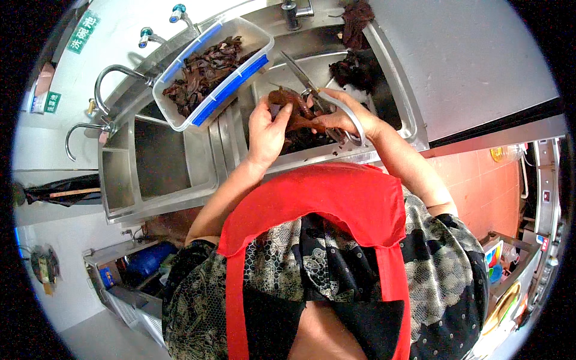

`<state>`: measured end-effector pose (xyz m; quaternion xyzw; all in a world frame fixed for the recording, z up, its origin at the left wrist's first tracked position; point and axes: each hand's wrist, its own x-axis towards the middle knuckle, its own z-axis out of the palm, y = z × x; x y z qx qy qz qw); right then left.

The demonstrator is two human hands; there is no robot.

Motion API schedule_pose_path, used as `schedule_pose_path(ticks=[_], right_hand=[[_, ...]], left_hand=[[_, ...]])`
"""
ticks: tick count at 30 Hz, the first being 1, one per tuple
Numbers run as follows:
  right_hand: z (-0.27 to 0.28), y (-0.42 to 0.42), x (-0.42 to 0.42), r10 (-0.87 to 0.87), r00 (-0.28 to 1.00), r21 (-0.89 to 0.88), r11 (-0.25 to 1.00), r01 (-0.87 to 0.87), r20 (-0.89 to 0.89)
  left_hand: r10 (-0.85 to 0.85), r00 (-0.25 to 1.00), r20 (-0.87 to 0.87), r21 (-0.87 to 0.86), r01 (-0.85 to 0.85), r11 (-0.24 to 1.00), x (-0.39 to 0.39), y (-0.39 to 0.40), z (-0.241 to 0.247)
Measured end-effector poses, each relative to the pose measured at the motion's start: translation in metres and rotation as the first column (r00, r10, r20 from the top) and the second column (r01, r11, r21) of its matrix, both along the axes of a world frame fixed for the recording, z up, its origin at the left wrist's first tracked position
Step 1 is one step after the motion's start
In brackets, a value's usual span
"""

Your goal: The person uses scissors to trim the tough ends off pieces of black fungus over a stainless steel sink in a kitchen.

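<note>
My left hand (pixel 266 130) holds a piece of reddish-brown, wet-looking food (pixel 292 105), perhaps soaked fungus or seaweed, over the right sink basin (pixel 265 81). In my right hand (pixel 348 114) is a pair of large metal scissors (pixel 302 74); the blades point up and left, and the fingers also touch the brown piece. More dark pieces (pixel 353 69) lie in the basin, and some below my hands are partly hidden. A clear plastic container with blue side clips (pixel 269 42), holding many dark brown pieces, rests across the sink to the left.
A second steel basin (pixel 162 153) lies at the left, with curved taps (pixel 119 67) behind it. A dark faucet (pixel 291 15) stands at the back. Dark brown material (pixel 357 22) hangs over the far right sink edge, beside a grey counter (pixel 459 58). A metal shelf (pixel 121 252) stands lower left.
</note>
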<state>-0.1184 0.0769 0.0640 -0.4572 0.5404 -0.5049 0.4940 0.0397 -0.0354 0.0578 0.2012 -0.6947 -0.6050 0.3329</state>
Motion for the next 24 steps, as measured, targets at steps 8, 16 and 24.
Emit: schedule_pose_path(ticks=[8,16,24], right_hand=[[0.007,0.005,-0.001,-0.219,0.941,-0.044,0.976,0.214,-0.258],[0.009,0.008,0.008,-0.215,0.975,-0.051,0.975,0.218,0.051],[0.004,0.007,0.016,-0.349,0.921,0.061,0.937,0.344,0.171]], left_hand=[[-0.094,0.988,-0.121,0.411,0.136,0.901,0.009,-0.003,0.008],[-0.097,0.989,-0.114,0.573,0.145,0.806,0.006,0.012,0.011],[0.137,0.986,-0.100,0.013,-0.137,0.991,0.001,0.019,0.012]])
